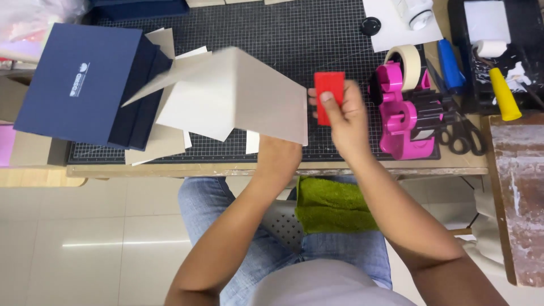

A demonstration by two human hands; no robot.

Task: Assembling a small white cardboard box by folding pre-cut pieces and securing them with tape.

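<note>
My left hand (279,152) is mostly hidden under a folded grey cardboard sheet (238,96) that it holds up above the black cutting mat (272,34). The sheet is blurred from motion. My right hand (345,116) grips a flat red plastic card (329,93) upright, just right of the sheet's edge. More grey cardboard pieces (164,141) lie on the mat beneath the raised sheet.
A dark blue box (85,82) sits at the left. A pink tape dispenser (405,113) with a masking tape roll (409,62) stands at the right, with black scissors (464,136), a blue tool (450,65) and a yellow nozzle (504,93). A green cloth (331,204) lies on my lap.
</note>
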